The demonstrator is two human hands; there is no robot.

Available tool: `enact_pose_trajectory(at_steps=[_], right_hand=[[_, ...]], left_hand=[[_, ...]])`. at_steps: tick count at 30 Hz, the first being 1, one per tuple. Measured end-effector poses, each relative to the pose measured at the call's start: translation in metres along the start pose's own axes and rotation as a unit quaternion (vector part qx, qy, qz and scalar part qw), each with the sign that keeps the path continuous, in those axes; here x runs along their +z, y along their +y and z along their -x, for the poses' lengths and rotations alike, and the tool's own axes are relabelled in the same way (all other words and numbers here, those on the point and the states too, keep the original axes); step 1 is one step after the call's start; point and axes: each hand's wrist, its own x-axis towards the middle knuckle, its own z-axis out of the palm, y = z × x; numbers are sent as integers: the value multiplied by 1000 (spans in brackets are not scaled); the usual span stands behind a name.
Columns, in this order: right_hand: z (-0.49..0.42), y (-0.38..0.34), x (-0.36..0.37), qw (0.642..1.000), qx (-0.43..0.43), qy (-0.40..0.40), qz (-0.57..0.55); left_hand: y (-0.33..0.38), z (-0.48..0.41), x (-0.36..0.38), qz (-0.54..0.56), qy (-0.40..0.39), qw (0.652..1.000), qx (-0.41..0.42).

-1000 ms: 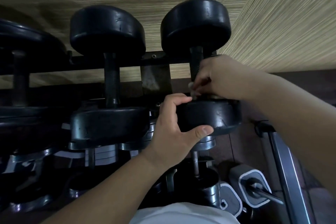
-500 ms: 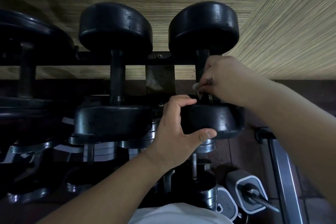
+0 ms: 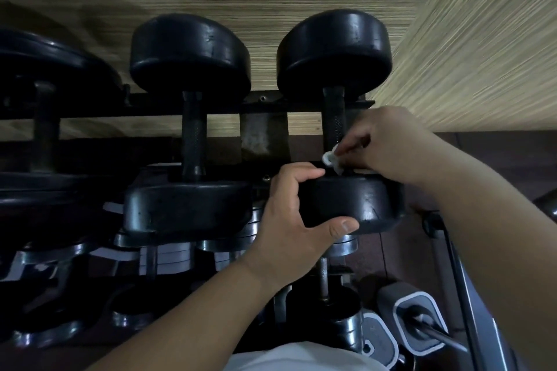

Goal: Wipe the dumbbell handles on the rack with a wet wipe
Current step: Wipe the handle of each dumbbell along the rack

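We wipe the knurled handle of a black round-headed dumbbell.
Our right hand pinches a crumpled white wet wipe against it; left hand fingers clasp the near head.

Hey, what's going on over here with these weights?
A person is cleaning dumbbells on a rack. The right hand pinches a small white wipe against the lower part of the handle of the rightmost dumbbell. The left hand grips that dumbbell's near end, seemingly to steady it. The dumbbell beside it sits on the rack with no hand on it.
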Motion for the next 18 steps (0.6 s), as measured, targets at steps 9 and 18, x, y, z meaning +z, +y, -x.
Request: enact_pose_trajectory(at_steps=[9, 18], right_hand=[[-35, 1, 8, 925, 110, 237, -274], [5, 12, 3, 975, 123, 45, -181]], left_hand=[[3, -2, -1, -4, -8, 1000, 26], [5, -1, 0, -2, -13, 1000, 27]])
